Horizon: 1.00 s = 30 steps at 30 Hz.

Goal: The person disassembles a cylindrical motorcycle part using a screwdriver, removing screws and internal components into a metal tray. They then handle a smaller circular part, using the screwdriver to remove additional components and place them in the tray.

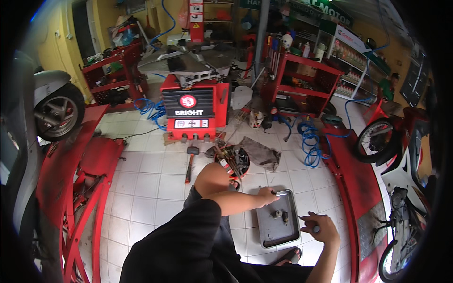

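Note:
A shallow grey metal tray (261,228) lies on the floor in front of me. In it are a small round metal part (278,214), a darker part beside it (285,218) and some small bits. My left hand (268,196) is closed at the tray's far left corner, around a short silvery piece (281,193) whose kind I cannot make out. To the right of the tray, my right hand (322,228) is closed round a slim tool with a rounded grey end (316,229). Its thin tip points left toward the tray's edge; my fingers hide most of it.
A hammer (190,163) and a tub of tools (232,159) with a dark cloth (260,153) lie ahead. Behind them stands a red tyre machine (191,111). Red lifts (71,179) flank me, with motorbikes (398,188). Blue hose (311,146) coils at right. A person (388,87) is far right.

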Tool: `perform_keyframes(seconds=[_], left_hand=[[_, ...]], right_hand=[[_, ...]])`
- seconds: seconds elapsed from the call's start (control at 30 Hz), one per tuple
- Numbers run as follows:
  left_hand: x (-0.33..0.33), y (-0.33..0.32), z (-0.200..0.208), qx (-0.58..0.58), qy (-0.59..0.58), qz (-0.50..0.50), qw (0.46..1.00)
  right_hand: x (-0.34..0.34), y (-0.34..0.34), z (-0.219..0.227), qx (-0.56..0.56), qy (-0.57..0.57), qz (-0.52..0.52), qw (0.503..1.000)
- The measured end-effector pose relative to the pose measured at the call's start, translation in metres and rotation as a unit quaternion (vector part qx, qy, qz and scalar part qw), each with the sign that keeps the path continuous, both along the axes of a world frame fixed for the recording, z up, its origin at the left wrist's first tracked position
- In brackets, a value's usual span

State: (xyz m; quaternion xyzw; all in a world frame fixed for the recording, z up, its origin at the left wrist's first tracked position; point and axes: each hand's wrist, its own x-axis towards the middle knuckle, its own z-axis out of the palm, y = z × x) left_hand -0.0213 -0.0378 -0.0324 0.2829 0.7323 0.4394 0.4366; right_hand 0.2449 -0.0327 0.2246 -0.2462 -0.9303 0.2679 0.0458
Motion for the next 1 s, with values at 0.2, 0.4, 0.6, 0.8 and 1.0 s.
perform_keyframes(seconds=[0.2, 0.4, 0.6, 0.8, 1.0], left_hand=[[0.024, -0.066, -0.076, -0.108, 0.124, 0.024, 0.986], [0.055, -0.091, -0.072, -0.077, 0.144, -0.009, 0.987], [0.057, -0.08, -0.002, 0.078, 0.029, 0.028, 0.996], [0.038, -0.079, 0.05, 0.205, 0.18, -0.066, 0.96], [0.016, -0.082, 0.047, 0.115, 0.206, -0.193, 0.952]], right_hand=[[0.022, 0.015, -0.015, -0.12, -0.067, -0.076, 0.988], [0.032, 0.037, -0.051, -0.005, -0.092, 0.024, 0.995], [-0.006, -0.023, 0.001, 0.038, 0.15, 0.082, 0.985], [0.009, -0.05, -0.037, -0.165, 0.326, -0.038, 0.93], [0.03, -0.041, -0.069, -0.227, 0.231, -0.164, 0.932]])
